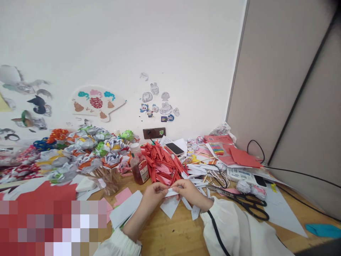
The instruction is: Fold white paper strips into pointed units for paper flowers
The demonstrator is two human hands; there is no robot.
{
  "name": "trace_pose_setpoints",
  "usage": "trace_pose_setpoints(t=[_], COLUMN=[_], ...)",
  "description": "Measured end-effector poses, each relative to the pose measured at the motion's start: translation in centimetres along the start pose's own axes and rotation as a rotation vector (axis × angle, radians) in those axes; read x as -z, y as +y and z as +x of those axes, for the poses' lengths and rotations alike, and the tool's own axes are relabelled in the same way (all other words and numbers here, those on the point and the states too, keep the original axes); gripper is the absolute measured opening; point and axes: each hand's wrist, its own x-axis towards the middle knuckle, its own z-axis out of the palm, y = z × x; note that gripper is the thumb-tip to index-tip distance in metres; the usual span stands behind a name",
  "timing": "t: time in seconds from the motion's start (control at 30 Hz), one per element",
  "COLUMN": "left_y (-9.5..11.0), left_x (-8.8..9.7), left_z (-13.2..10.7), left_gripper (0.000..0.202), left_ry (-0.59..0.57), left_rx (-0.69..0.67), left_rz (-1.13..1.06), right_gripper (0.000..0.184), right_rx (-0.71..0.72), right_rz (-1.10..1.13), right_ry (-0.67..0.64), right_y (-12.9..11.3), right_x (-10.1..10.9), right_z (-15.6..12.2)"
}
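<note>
Between both hands is a small folded strip of white paper (171, 192), pinched from either end. My left hand (155, 195) grips its left end with thumb and fingers. At the other end, my right hand (188, 191) is closed on it too, the two hands nearly touching. Just below them a loose white sheet (170, 206) lies on the wooden table (170, 236). Behind my hands is a heap of folded red paper strips (163, 161), with white folded strips (195, 172) to its right. A stack of white paper (125, 209) lies left of my left wrist.
A bottle of red liquid (139, 165) and a cup of sticks (108, 183) stand at left, before piled crumpled-paper balls (87, 142). Black scissors (252, 206), a phone (174, 149) and red paper (245, 157) lie at right. A cable (301, 172) crosses the right side.
</note>
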Motion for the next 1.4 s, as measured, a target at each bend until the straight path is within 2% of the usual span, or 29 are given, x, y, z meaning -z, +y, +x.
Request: trace_pose_setpoints(t=[0.13,0.27,0.33,0.5,0.63,0.83,1.07,1.3,1.4], left_y=[-0.1,-0.2,-0.3,-0.7,-0.7,0.7,1.4,0.2,-0.2], left_x=[0.1,0.0,-0.1,-0.2,-0.4,-0.3,1.0,0.8,0.6], left_z=[0.1,0.0,-0.1,-0.5,-0.8,-0.9,-0.8,-0.1,0.3], left_gripper=[0.027,0.031,0.032,0.028,0.029,0.034,0.033,0.036,0.035], left_ry=[-0.001,-0.087,-0.120,-0.096,-0.119,-0.125,-0.270,-0.156,-0.056], left_rx=[-0.051,-0.014,-0.014,-0.083,-0.130,-0.073,-0.003,-0.011,-0.009], left_rz=[0.039,0.073,0.112,0.171,0.231,0.130,0.029,-0.008,-0.012], right_gripper=[0.020,0.019,0.021,0.032,0.034,0.031,0.032,0.036,0.037], right_rx=[0.032,0.064,0.060,0.076,0.128,0.101,0.102,0.111,0.182], right_rz=[-0.077,-0.179,-0.190,-0.273,-0.417,-0.327,-0.211,-0.244,-0.308], right_ry=[0.030,0.071,0.067,-0.026,0.023,-0.020,-0.099,-0.078,0.047], right_y=[-0.4,-0.7,-0.7,-1.0,-1.7,-2.6,-2.7,-2.2,-3.1], right_x=[-0.2,-0.3,-0.3,-0.1,-0.1,0.1,0.9,2.3,4.1], right_z=[-0.2,-0.4,-0.3,-0.4,-0.7,-0.8,-0.7,-0.1,2.3])
